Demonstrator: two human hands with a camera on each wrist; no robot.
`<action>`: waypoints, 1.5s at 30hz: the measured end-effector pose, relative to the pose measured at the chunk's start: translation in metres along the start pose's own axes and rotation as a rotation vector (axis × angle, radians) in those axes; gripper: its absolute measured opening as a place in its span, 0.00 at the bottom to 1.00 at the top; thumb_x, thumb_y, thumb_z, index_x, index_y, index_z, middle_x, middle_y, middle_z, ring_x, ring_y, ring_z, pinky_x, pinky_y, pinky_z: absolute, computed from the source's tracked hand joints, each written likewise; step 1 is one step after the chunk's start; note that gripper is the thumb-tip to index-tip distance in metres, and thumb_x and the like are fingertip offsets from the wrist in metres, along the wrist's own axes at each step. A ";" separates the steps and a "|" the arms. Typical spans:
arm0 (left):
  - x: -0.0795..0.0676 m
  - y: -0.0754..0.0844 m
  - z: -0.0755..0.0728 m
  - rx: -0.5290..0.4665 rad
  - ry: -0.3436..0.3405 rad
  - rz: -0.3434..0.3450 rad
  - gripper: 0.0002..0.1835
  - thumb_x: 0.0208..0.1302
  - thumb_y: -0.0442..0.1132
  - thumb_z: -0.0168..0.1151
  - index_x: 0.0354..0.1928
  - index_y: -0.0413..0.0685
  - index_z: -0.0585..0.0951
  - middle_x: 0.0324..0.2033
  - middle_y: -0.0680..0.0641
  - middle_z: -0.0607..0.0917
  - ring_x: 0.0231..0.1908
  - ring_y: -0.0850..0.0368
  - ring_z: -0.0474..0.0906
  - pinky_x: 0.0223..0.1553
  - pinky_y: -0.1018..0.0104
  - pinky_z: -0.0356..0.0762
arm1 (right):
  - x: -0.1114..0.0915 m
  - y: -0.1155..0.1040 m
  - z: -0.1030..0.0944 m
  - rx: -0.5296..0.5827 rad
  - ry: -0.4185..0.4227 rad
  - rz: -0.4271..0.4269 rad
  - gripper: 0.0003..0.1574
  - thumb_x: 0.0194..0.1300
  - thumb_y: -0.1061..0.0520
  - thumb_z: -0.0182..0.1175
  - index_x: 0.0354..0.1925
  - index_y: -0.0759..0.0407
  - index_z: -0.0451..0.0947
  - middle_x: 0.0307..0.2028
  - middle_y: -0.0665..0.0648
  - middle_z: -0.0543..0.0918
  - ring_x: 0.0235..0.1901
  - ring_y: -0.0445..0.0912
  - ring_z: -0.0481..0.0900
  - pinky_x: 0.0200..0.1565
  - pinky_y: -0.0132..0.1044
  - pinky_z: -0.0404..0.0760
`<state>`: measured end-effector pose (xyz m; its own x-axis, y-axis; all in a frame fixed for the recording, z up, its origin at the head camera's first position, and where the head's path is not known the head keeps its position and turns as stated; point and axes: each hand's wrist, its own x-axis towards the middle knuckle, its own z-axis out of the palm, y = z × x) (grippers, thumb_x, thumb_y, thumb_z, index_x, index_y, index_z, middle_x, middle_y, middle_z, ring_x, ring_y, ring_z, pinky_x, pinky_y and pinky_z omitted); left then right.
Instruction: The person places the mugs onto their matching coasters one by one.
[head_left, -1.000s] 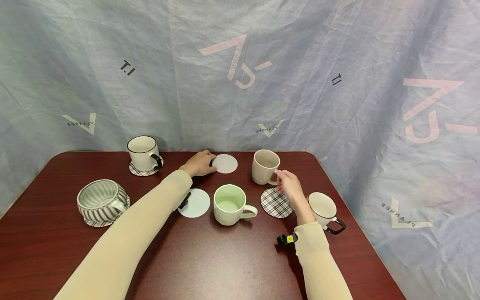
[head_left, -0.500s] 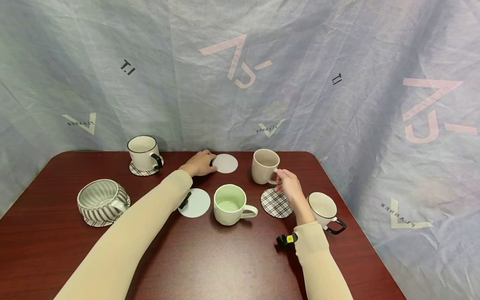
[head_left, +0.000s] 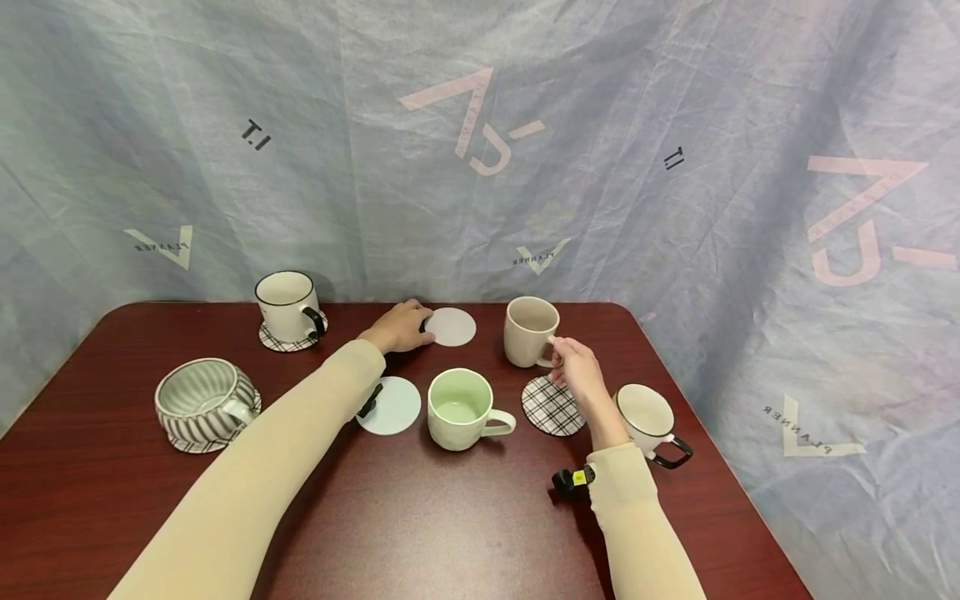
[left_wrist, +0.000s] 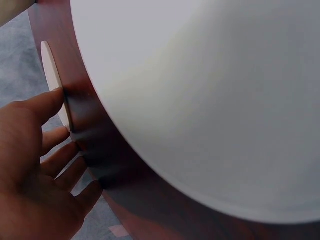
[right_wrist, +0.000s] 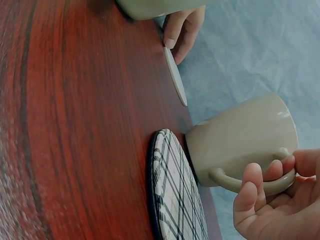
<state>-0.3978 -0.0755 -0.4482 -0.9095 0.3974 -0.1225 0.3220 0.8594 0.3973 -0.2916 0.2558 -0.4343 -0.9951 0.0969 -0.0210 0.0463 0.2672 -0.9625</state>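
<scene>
My left hand (head_left: 400, 327) is at the back of the table, thumb and index finger at the left rim of a thin white round coaster (head_left: 453, 327). Its other fingertips touch the tabletop in the left wrist view. With the fingers of my right hand (head_left: 580, 371) I grip the handle of a beige mug (head_left: 523, 340), upright behind a black-and-white plaid coaster (head_left: 550, 408). Whether the mug's base touches the table I cannot tell. Another white coaster (head_left: 397, 406) lies below my left wrist and fills much of the left wrist view. Beside it stands a pale green mug (head_left: 455, 429).
At the left, a striped cup (head_left: 198, 408) and a white black-rimmed mug (head_left: 285, 312) stand on plaid coasters. Another white mug (head_left: 647, 412) with a black handle is partly behind my right forearm. A printed grey cloth (head_left: 480, 167) hangs behind the dark red table (head_left: 420, 533).
The beige mug and my right fingers have shifted very slightly away from me. My left hand and the other mugs and coasters have stayed where they were.
</scene>
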 end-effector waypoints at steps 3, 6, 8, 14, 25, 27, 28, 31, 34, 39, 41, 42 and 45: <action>-0.002 0.001 0.000 -0.002 0.004 -0.003 0.33 0.80 0.48 0.59 0.79 0.42 0.68 0.77 0.35 0.65 0.77 0.36 0.60 0.76 0.41 0.62 | 0.000 0.000 0.000 0.005 -0.002 0.003 0.26 0.86 0.48 0.48 0.35 0.66 0.72 0.33 0.56 0.74 0.26 0.46 0.79 0.32 0.33 0.77; -0.004 0.003 -0.001 -0.003 0.002 -0.003 0.33 0.81 0.48 0.58 0.80 0.42 0.67 0.77 0.35 0.64 0.77 0.36 0.59 0.76 0.41 0.62 | -0.001 -0.001 -0.001 0.001 -0.009 0.003 0.26 0.87 0.48 0.47 0.35 0.65 0.72 0.33 0.56 0.74 0.26 0.45 0.79 0.33 0.34 0.78; -0.006 0.005 -0.003 -0.001 0.003 0.003 0.33 0.81 0.47 0.59 0.80 0.41 0.67 0.77 0.34 0.64 0.77 0.36 0.60 0.76 0.41 0.62 | -0.001 -0.001 -0.001 0.004 -0.012 0.001 0.26 0.87 0.48 0.46 0.36 0.66 0.72 0.33 0.56 0.74 0.26 0.45 0.79 0.34 0.34 0.78; -0.011 0.009 -0.007 0.011 0.013 0.017 0.32 0.81 0.47 0.59 0.79 0.39 0.68 0.76 0.34 0.66 0.77 0.35 0.61 0.76 0.42 0.63 | -0.001 -0.003 0.000 0.026 -0.010 -0.011 0.24 0.87 0.51 0.44 0.37 0.67 0.72 0.34 0.58 0.74 0.25 0.45 0.79 0.33 0.34 0.78; -0.008 0.005 -0.004 0.016 0.013 0.013 0.33 0.80 0.47 0.60 0.79 0.40 0.68 0.75 0.34 0.66 0.76 0.36 0.62 0.75 0.43 0.64 | -0.003 -0.008 0.004 0.086 -0.046 -0.014 0.23 0.87 0.54 0.43 0.35 0.65 0.72 0.34 0.56 0.74 0.26 0.43 0.78 0.34 0.34 0.79; -0.007 0.005 -0.003 0.012 0.010 0.011 0.33 0.81 0.47 0.60 0.79 0.40 0.67 0.76 0.34 0.66 0.76 0.36 0.61 0.75 0.43 0.64 | -0.003 -0.009 0.004 0.098 -0.052 -0.014 0.23 0.88 0.54 0.43 0.34 0.63 0.72 0.34 0.55 0.73 0.25 0.43 0.78 0.34 0.34 0.79; -0.007 0.004 -0.003 0.009 0.009 0.009 0.33 0.81 0.47 0.59 0.80 0.40 0.67 0.76 0.34 0.66 0.77 0.36 0.61 0.75 0.43 0.64 | -0.004 -0.010 0.004 0.097 -0.057 -0.017 0.23 0.88 0.53 0.43 0.34 0.63 0.72 0.34 0.55 0.73 0.26 0.43 0.78 0.34 0.33 0.79; -0.007 0.004 -0.002 0.008 0.008 0.005 0.33 0.81 0.47 0.59 0.80 0.41 0.67 0.76 0.34 0.65 0.77 0.36 0.61 0.76 0.43 0.63 | -0.004 -0.011 0.005 0.104 -0.067 -0.019 0.23 0.88 0.53 0.43 0.36 0.66 0.71 0.34 0.56 0.73 0.26 0.43 0.78 0.34 0.33 0.79; -0.008 0.004 -0.002 0.008 0.009 0.008 0.33 0.81 0.47 0.59 0.80 0.40 0.67 0.76 0.34 0.65 0.77 0.36 0.60 0.76 0.42 0.63 | -0.003 -0.012 0.006 0.108 -0.079 -0.017 0.23 0.88 0.54 0.43 0.37 0.69 0.70 0.34 0.56 0.74 0.26 0.43 0.78 0.34 0.33 0.78; -0.010 0.007 -0.004 -0.001 0.011 0.013 0.33 0.81 0.46 0.60 0.79 0.39 0.67 0.76 0.33 0.65 0.77 0.35 0.60 0.76 0.42 0.63 | 0.001 -0.016 0.009 0.119 -0.089 -0.030 0.24 0.88 0.54 0.43 0.36 0.69 0.70 0.33 0.57 0.74 0.26 0.44 0.77 0.33 0.33 0.77; -0.011 0.008 -0.005 0.001 0.009 0.009 0.33 0.81 0.46 0.60 0.79 0.39 0.67 0.76 0.34 0.65 0.77 0.35 0.60 0.76 0.43 0.63 | 0.003 -0.018 0.011 0.128 -0.100 -0.041 0.23 0.88 0.54 0.44 0.35 0.68 0.70 0.33 0.56 0.74 0.26 0.44 0.77 0.32 0.33 0.77; -0.011 0.009 -0.006 0.001 0.008 0.007 0.33 0.81 0.46 0.60 0.79 0.39 0.67 0.76 0.34 0.65 0.77 0.36 0.60 0.76 0.42 0.63 | 0.004 -0.020 0.012 0.137 -0.106 -0.045 0.23 0.87 0.54 0.44 0.35 0.67 0.70 0.33 0.56 0.74 0.25 0.43 0.77 0.32 0.32 0.77; -0.012 0.009 -0.008 -0.003 0.002 0.003 0.33 0.81 0.46 0.60 0.80 0.40 0.67 0.77 0.34 0.64 0.77 0.36 0.60 0.76 0.42 0.62 | 0.008 -0.023 0.015 0.148 -0.122 -0.056 0.23 0.88 0.53 0.44 0.34 0.65 0.70 0.34 0.57 0.74 0.26 0.43 0.77 0.32 0.32 0.77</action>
<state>-0.3861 -0.0748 -0.4358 -0.9092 0.3990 -0.1191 0.3237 0.8572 0.4007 -0.3016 0.2358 -0.4160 -0.9994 -0.0331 0.0102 -0.0142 0.1239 -0.9922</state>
